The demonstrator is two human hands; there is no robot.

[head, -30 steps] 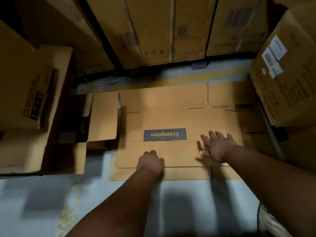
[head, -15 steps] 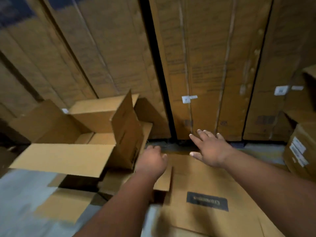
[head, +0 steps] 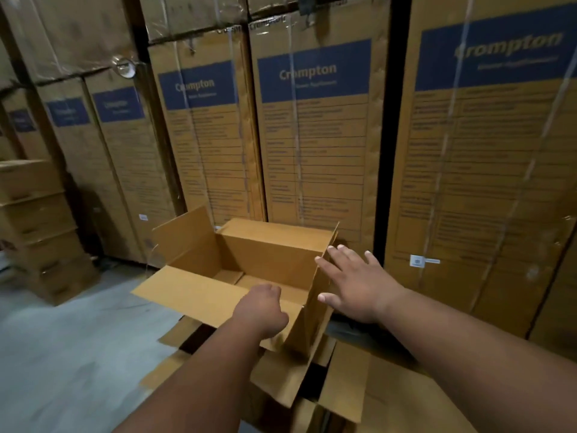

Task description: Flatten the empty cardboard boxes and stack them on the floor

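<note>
Warehouse floor (head: 71, 345), tall Crompton cartons (head: 312, 135) walled at 12 o'clock. Open cardboard box (head: 249, 264) upright at centre, flaps out. Left hand (head: 260, 310) curled over its near flap; real grip can't be told. Right hand (head: 356, 285) spread flat at its 3 o'clock flap. Flattened boxes (head: 406, 395) at 5 o'clock.

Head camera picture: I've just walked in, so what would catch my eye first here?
Probably the open cardboard box in the middle, flaps spread and nothing visible inside. Two bare arms reach toward it: the left hand over its near flap with fingers curled, the right hand spread flat by its right flap. Behind rises a wall of tall cartons with blue Crompton labels, and flattened cardboard lies on the floor below.
</note>
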